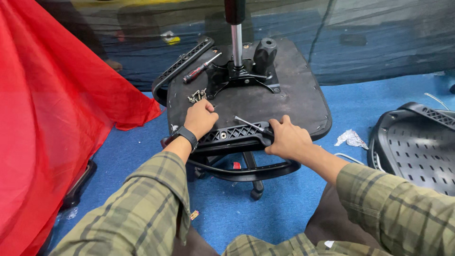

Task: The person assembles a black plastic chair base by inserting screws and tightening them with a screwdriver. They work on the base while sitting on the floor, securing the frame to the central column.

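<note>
An upturned black office chair seat (294,95) lies in front of me, its metal mechanism plate (237,76) and chrome gas column (236,45) pointing up. My left hand (200,118), a black watch on the wrist, rests fist-like on the seat underside beside the near black armrest (232,132). My right hand (286,137) grips the right end of that armrest and holds a thin metal tool (249,123) against it. A small pile of screws (196,96) lies just beyond my left hand. A red-handled screwdriver (199,70) rests on the seat.
A second black armrest (182,61) lies along the seat's far left edge. Red fabric (52,104) hangs at the left. A perforated black chair back (417,147) lies right on the blue carpet (284,204), near crumpled foil (350,138). Castor legs (253,180) show beneath.
</note>
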